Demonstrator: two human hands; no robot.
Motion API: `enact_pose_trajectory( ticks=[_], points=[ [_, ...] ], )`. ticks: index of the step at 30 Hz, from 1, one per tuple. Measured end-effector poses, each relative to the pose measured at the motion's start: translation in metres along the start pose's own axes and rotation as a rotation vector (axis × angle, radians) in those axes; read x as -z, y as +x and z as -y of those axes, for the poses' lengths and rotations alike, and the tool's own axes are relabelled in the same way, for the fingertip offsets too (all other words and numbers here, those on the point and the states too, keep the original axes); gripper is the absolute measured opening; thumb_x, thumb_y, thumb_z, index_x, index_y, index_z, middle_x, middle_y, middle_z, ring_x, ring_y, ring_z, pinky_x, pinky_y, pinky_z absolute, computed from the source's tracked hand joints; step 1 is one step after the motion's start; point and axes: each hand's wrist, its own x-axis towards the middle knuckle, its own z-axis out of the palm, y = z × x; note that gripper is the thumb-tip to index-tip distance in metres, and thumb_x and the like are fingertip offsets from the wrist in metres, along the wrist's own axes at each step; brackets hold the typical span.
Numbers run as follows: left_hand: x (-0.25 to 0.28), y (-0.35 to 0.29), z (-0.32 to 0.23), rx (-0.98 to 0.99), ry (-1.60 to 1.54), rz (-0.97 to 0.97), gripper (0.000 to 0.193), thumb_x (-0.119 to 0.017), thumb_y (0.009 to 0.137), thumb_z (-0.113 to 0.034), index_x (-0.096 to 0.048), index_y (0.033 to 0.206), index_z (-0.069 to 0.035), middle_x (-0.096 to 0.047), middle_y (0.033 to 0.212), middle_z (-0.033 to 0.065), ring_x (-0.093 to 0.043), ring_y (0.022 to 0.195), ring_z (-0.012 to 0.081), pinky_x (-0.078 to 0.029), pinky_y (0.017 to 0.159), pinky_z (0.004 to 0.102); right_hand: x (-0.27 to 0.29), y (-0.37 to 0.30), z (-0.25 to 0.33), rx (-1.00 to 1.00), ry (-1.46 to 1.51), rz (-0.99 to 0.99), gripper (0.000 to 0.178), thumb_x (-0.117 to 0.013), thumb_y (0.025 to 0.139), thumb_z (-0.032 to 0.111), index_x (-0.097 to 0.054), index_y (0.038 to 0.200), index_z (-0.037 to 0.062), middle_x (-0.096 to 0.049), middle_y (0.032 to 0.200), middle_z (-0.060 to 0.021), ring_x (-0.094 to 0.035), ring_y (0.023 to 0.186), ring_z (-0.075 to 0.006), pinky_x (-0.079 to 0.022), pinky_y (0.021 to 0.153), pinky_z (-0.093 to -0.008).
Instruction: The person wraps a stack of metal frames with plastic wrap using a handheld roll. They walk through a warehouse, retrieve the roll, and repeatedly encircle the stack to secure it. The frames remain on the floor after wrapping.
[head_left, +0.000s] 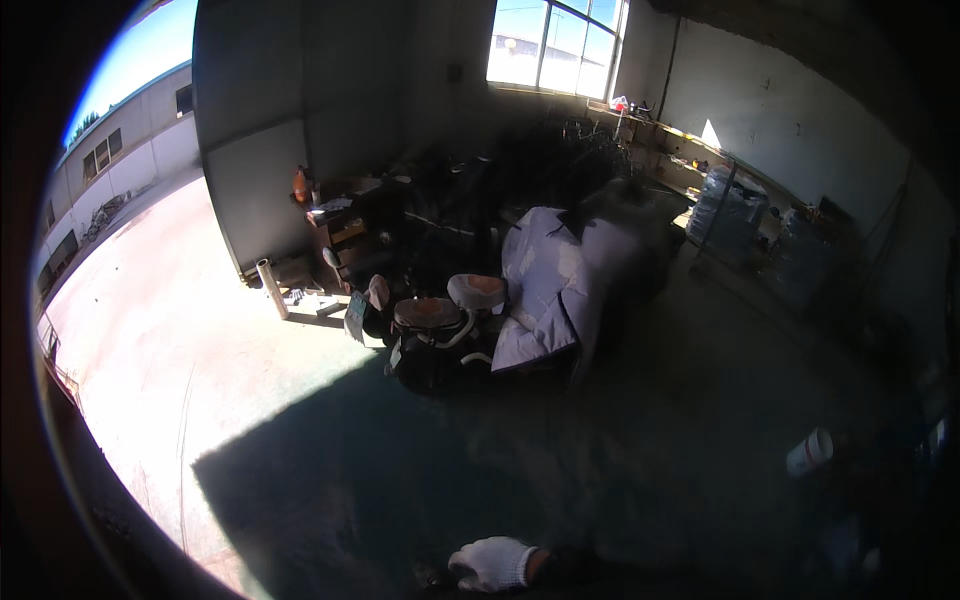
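Observation:
At the lower edge is my right hand in a white knitted glove, its dark sleeve running off to the right. The fingers point left and curl inward. Whatever they may hold is lost in deep shadow; a dim dark shape lies just left of the fingertips, too dark to name. My left hand does not show. Ahead stands an electric scooter or small motorbike with a reddish-brown seat and a pale padded windshield cover draped beside it.
A wooden desk stands behind the scooter, near a cardboard-like tube. Wrapped stacks sit by the right wall under a shelf. A white bucket lies tilted on the floor at right. Sunlit ground opens leftward.

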Motion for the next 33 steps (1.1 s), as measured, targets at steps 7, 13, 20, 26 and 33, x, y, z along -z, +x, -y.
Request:
enact_pose_trajectory(
  ticks=[7,13,20,26,33],
  points=[
    [0.252,0.225,-0.025,-0.356,0.486,-0.255,0.019,-0.068,0.099,-0.013,-0.087,0.103,-0.012,-0.084,0.103,0.0099,-0.079,0.087,0.0323,-0.064,0.077,0.0484,0.117,0.146,-0.029,0.075,0.030,-0.344,0.032,-0.075,0.095,0.033,-0.085,0.113,0.0086,-0.084,0.106,-0.0245,-0.080,0.103,-0.0477,-0.063,0.088,-0.0588],
    [0.303,0.382,-0.150,0.172,-0.377,-0.229,0.030,-0.072,0.100,-0.009,-0.083,0.128,-0.005,-0.083,0.103,0.0125,-0.078,0.090,0.0251,-0.064,0.076,0.0411,0.282,0.332,-0.109,-0.092,0.082,0.007,0.047,-0.070,0.111,0.044,-0.073,0.144,0.0104,-0.079,0.136,-0.0183,-0.075,0.129,-0.0390,-0.060,0.110,-0.0527],
    [0.333,0.452,-0.280,0.067,-0.148,-0.033,0.037,-0.077,0.108,-0.034,-0.084,0.128,-0.005,-0.088,0.117,0.0127,-0.083,0.106,0.0257,-0.064,0.095,0.0395,0.484,0.501,-0.093,-0.098,-0.024,0.025,0.049,-0.065,0.114,0.047,-0.072,0.150,0.0136,-0.077,0.143,-0.0158,-0.074,0.133,-0.0359,-0.060,0.116,-0.0510],
    [0.394,0.574,-0.301,0.158,-0.473,-0.170,0.034,-0.080,0.106,-0.030,-0.085,0.126,-0.003,-0.087,0.117,0.0135,-0.082,0.110,0.0245,-0.064,0.097,0.0381,0.587,0.682,-0.094,0.050,-0.220,-0.043,0.045,-0.069,0.110,0.047,-0.076,0.141,0.0158,-0.078,0.136,-0.0147,-0.076,0.128,-0.0362,-0.060,0.112,-0.0519],
    [0.506,0.731,-0.148,0.499,-0.378,-0.320,0.043,-0.087,0.096,-0.033,-0.084,0.123,0.000,-0.087,0.114,0.0145,-0.083,0.107,0.0272,-0.064,0.095,0.0396,0.674,0.923,-0.020,0.216,-0.125,-0.107,0.043,-0.074,0.105,0.045,-0.080,0.133,0.0138,-0.081,0.132,-0.0166,-0.076,0.126,-0.0380,-0.061,0.109,-0.0522]
  ],
)
